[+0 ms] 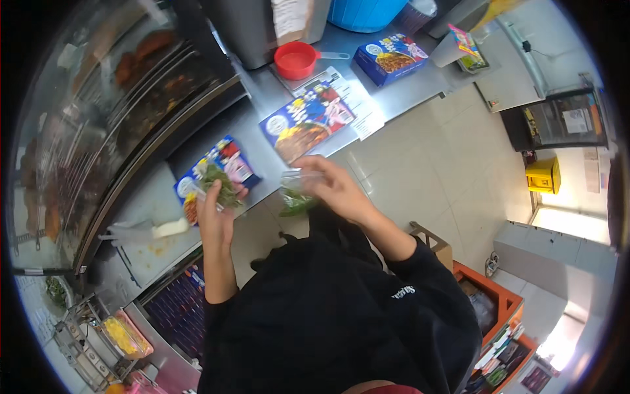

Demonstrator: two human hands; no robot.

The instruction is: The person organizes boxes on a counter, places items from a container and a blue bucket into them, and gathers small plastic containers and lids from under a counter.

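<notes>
My left hand [215, 209] holds a small clear bag of green leaves [221, 187] above a blue printed food box [238, 165] on the metal counter. The fingers of my right hand [330, 184] grip the upper part of another clear plastic bag with greens [295, 201], just past the counter's edge. A second blue box [307, 120] lies flat beyond my hands, partly over printed papers [366, 113]. A third box [391, 59] stands farther along the counter.
A red measuring scoop [296, 60] and a blue tub [364, 12] are at the counter's back. A glass food display case [123, 123] rises at the left. By it, a knife with a white handle [170, 228] lies on a stained board [157, 248]. Orange crates [507, 295] stand at the right.
</notes>
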